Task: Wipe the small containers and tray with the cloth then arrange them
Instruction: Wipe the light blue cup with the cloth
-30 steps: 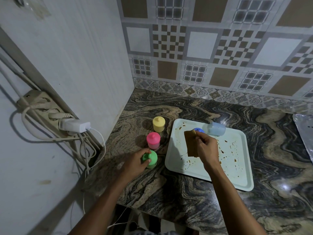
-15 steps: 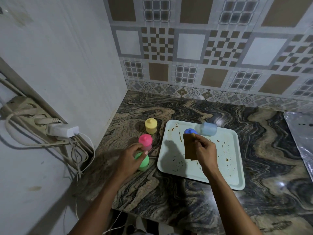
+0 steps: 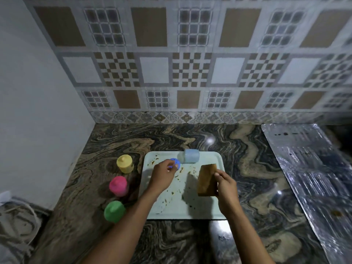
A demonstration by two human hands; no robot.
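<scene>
Tray (image 3: 202,212) sits stained on the marble counter (image 3: 247,149), partly hidden under my left hand (image 3: 163,174). Its curled fingers cover the edge of the blue lid (image 3: 176,162); whether they pinch it I cannot tell. My right hand (image 3: 226,185) grips the brown cloth (image 3: 206,180) above the tray. The yellow container (image 3: 124,163), pink container (image 3: 118,185) and green container (image 3: 114,211) stand blurred just left of the tray.

Single head view, angled down over counter (image 3: 247,149), close, facing tiled wall (image 3: 190,73).
</scene>
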